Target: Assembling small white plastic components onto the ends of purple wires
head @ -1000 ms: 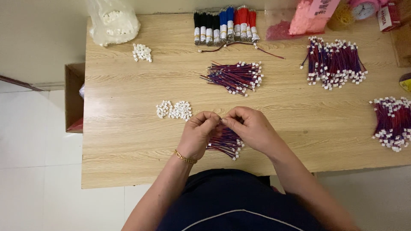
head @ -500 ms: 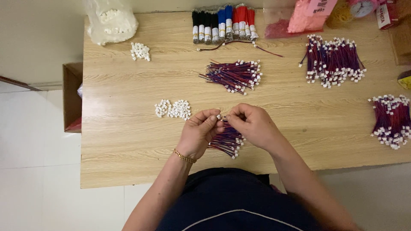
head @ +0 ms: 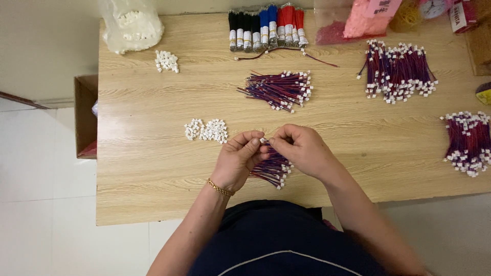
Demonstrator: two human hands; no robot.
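The wooden surface runs from a left edge, where a cardboard box sits on the white floor, to the right side of the view. Its near edge lies just in front of the person's body. Bare wood shows at left and centre, between a small heap of white connectors and the wire bundles farther back.

The left hand and right hand meet near the front edge, fingertips almost touching. The fingers of both hands are pinched together on a small white connector at the end of a red and blue wire. Under the hands lies a loose bundle of wires.

A second bundle rests at centre, well apart from the hands. 2 more bundles lie at right. Wire spools and a clear bag of connectors stand along the far edge.
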